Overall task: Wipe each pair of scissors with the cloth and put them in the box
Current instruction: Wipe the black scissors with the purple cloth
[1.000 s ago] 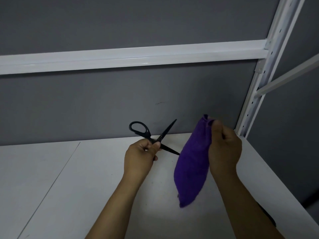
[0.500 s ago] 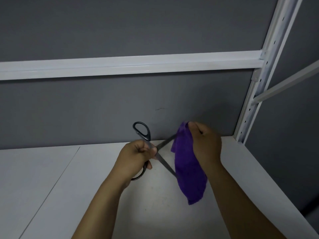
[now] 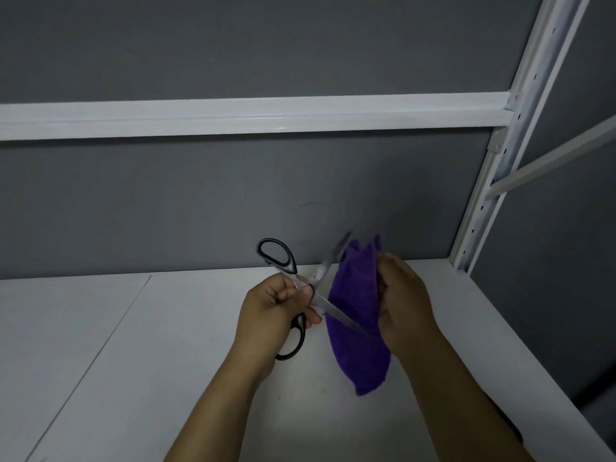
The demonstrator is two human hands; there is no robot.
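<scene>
Room over white shelf leftward; grey wall behind, post at right.

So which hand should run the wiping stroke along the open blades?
Right. The right hand grips the purple cloth, and the lower blade crosses it. The left hand is occupied gripping the scissors near the pivot, steadying them.

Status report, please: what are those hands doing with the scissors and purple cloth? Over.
Left hand grips scissors near the pivot, blades spread. Right hand holds purple cloth right at the blades. Box not in view; nothing seen blocking.
</scene>
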